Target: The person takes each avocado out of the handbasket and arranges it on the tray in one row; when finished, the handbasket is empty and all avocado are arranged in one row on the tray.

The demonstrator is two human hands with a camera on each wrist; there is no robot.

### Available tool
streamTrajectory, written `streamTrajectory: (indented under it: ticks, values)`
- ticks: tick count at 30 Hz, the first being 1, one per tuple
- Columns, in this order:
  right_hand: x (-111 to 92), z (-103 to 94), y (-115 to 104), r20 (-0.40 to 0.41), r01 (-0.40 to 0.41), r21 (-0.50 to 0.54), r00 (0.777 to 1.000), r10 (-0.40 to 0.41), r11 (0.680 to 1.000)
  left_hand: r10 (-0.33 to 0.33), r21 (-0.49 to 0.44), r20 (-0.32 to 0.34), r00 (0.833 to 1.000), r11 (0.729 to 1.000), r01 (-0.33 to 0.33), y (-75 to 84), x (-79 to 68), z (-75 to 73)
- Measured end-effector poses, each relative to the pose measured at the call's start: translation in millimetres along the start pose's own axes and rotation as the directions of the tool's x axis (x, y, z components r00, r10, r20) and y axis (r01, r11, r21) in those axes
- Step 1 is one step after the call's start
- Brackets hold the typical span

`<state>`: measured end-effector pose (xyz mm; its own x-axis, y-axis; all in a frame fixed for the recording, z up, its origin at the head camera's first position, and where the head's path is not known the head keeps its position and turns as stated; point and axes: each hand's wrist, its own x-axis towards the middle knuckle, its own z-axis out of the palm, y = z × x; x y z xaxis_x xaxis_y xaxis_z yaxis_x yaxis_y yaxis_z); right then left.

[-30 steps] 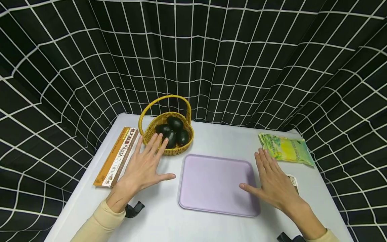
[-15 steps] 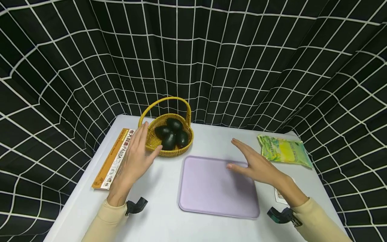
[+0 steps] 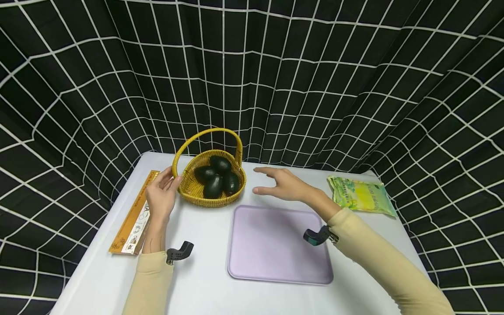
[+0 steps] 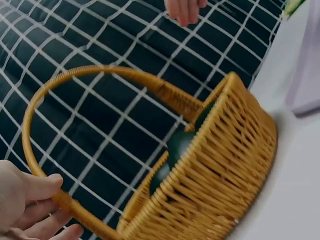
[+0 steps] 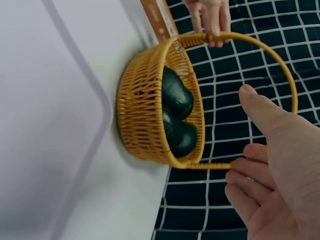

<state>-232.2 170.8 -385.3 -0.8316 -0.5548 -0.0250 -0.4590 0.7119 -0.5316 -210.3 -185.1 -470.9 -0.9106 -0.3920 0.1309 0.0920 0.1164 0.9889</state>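
Observation:
A yellow wicker basket (image 3: 208,202) with a tall arched handle stands at the back left of the table. Several dark green avocados (image 3: 213,187) lie inside it. My left hand (image 3: 162,194) pinches the left side of the handle; in the left wrist view the thumb (image 4: 47,186) lies in front and the fingers pass behind. To the right of the basket, my right hand (image 3: 289,183) hovers with thumb and fingers spread, holding nothing. The right wrist view shows that hand (image 5: 280,170) near the handle's right side, apparently short of contact.
A pale purple tray (image 3: 279,249) lies front of the basket, below the right forearm. A pasta box (image 3: 131,223) sits at the left, partly behind the left arm. A green-yellow packet (image 3: 361,195) lies at the right. A black gridded curtain (image 3: 275,87) surrounds the white table.
My left hand has moved forward from above the pasta box and taken hold of the basket handle. My right hand has swung left across the tray towards the basket.

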Motion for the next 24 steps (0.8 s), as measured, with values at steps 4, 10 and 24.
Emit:
streamTrajectory:
  ticks: [4, 10, 24]
  values:
    - [26.1, 2.6, -2.2, 0.059, -0.005, 0.036, 0.998, 0.003, 0.999, 0.005, -0.029, 0.02, 1.0, 1.0, -0.005, -12.6, 1.1, 1.8]
    - [73.0, 21.1, -11.1, 0.165, -0.024, 0.051, 0.986, 0.016, 0.998, 0.096, 0.022, -0.04, 0.995, 0.995, -0.095, -20.7, 8.0, -6.3]
    - [110.6, 57.5, -17.6, 0.296, -0.173, -0.119, 0.934, 0.202, 0.978, 0.075, 0.076, -0.051, 0.996, 0.995, -0.071, -20.1, 5.6, -4.3]
